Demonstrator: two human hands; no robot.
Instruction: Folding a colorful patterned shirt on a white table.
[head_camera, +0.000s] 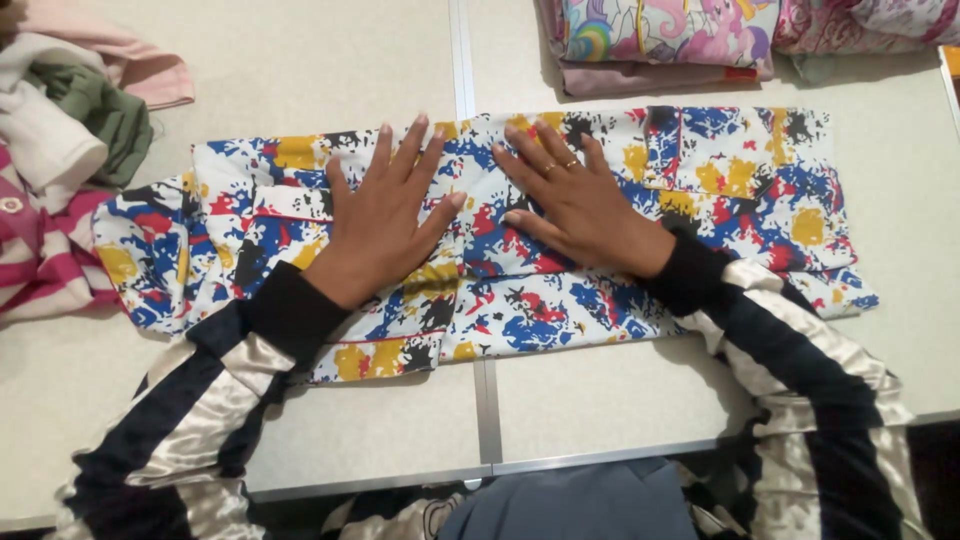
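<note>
Pressing one splashed shirt (480, 240), left hand (385, 215), right hand (580, 205)

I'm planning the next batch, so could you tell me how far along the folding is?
Done: folded garments stacked at the table's far edge. In hand: the left hand and right hand press flat on a splatter-print garment, partly folded. Left: a loose clothes heap at the left.

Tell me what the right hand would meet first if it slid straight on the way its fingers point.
The right hand points up-left across the splatter-print garment. Past its edge comes bare table; the way looks free there.
</note>
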